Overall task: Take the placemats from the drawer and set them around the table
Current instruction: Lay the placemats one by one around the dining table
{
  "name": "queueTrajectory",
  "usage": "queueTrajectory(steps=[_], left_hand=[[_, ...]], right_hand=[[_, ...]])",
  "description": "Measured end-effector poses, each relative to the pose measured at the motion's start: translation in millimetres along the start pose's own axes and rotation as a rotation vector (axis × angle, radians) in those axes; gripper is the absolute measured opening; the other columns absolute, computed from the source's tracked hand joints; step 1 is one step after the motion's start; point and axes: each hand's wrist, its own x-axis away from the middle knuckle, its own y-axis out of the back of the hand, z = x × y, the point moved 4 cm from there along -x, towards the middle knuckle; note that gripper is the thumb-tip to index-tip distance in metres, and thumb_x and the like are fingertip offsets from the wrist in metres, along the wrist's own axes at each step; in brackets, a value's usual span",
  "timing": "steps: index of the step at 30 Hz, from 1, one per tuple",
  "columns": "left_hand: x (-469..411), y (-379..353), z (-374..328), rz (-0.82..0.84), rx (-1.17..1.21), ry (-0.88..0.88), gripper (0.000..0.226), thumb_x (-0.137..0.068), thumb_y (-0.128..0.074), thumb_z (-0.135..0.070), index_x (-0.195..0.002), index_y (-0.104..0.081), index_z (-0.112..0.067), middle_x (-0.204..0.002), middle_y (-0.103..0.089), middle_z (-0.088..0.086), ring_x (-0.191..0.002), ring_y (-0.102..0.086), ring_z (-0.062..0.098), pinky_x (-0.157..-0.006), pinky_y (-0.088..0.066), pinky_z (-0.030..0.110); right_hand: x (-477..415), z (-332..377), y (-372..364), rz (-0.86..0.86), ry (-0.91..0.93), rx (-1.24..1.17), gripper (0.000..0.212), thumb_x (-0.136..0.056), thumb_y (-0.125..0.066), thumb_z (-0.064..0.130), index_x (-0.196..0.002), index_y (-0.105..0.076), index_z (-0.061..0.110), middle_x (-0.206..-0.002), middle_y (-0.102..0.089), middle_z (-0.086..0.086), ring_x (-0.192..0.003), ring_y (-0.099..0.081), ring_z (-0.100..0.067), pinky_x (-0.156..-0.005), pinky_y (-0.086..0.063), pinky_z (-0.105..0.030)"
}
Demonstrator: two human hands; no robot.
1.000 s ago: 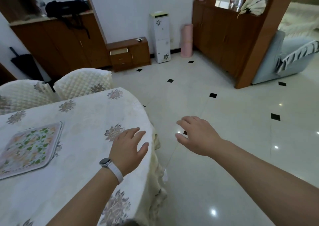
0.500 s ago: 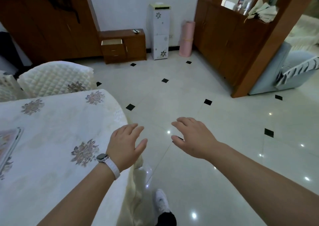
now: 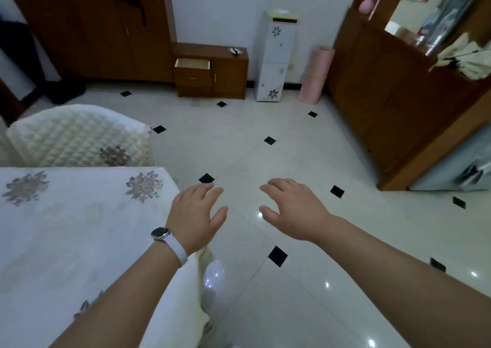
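A low wooden cabinet stands against the far wall, and its top drawer [image 3: 193,64] is pulled open; I cannot see what lies inside. The table [image 3: 66,241], under a white cloth with grey flower prints, fills the lower left. No placemat shows in this view. My left hand [image 3: 198,216], with a white watch on the wrist, hovers at the table's right edge, fingers spread and empty. My right hand [image 3: 295,209] is held out over the floor, open and empty too.
A chair with a quilted white cover [image 3: 79,135] stands at the table's far side. A white narrow cabinet [image 3: 276,55] and a pink roll [image 3: 316,73] stand by the far wall. A wooden partition [image 3: 398,95] lines the right. Glossy tiled floor lies between me and the drawer.
The view has swung right and moved forward toward the cabinet. The floral placemat on the table has slid out of view at the left. Both hands stay open and empty.
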Motion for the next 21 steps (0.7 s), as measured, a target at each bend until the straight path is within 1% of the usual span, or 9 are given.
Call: queueTrajectory(steps=[7, 12, 15, 18, 21], left_hand=[[-23.4, 4.5, 61.2, -0.039, -0.03, 0.195, 0.051, -0.084, -0.043, -0.05, -0.119, -0.065, -0.02, -0.122, -0.065, 0.006, -0.111, -0.059, 0.029, -0.092, -0.044, 0.045], [-50.8, -5.8, 93.7, -0.039, -0.076, 0.311, 0.05, -0.084, -0.044, -0.049, -0.12, -0.065, -0.021, -0.122, -0.065, 0.006, -0.112, -0.059, 0.029, -0.092, -0.045, 0.045], [-83.1, -15.1, 109.7, -0.056, -0.099, 0.374, 0.049, -0.084, -0.044, -0.049, -0.118, -0.065, -0.02, -0.121, -0.065, 0.007, -0.111, -0.059, 0.029, -0.09, -0.046, 0.045], [-126.9, -22.4, 124.2, -0.066, -0.113, 0.439, 0.05, -0.084, -0.046, -0.049, -0.119, -0.065, -0.019, -0.12, -0.066, 0.008, -0.109, -0.06, 0.029, -0.089, -0.049, 0.045], [-179.0, -24.2, 134.2, -0.057, -0.134, 0.504, 0.054, -0.083, -0.044, -0.05, -0.121, -0.064, -0.018, -0.122, -0.065, 0.009, -0.109, -0.06, 0.03, -0.089, -0.049, 0.046]], right_hand=[[-101.5, 12.1, 3.0, 0.005, 0.16, 0.009, 0.054, -0.096, -0.04, 0.051, -0.143, -0.042, 0.023, -0.144, -0.045, 0.005, -0.133, -0.038, -0.019, -0.107, -0.03, -0.035], [-179.0, 12.1, -8.2, 0.031, 0.251, -0.061, 0.052, -0.096, -0.042, 0.049, -0.142, -0.043, 0.024, -0.142, -0.046, 0.006, -0.131, -0.039, -0.017, -0.106, -0.031, -0.035], [-233.1, 2.6, -13.6, 0.047, 0.314, -0.085, 0.051, -0.095, -0.042, 0.049, -0.141, -0.044, 0.025, -0.14, -0.048, 0.006, -0.129, -0.041, -0.018, -0.105, -0.032, -0.035], [-294.5, -11.1, -12.3, 0.06, 0.389, -0.101, 0.054, -0.096, -0.042, 0.049, -0.143, -0.042, 0.023, -0.143, -0.046, 0.004, -0.132, -0.039, -0.019, -0.106, -0.032, -0.037], [-356.1, -29.0, 0.2, 0.07, 0.447, -0.116, 0.054, -0.096, -0.041, 0.049, -0.143, -0.041, 0.023, -0.145, -0.043, 0.004, -0.133, -0.037, -0.02, -0.107, -0.031, -0.037]])
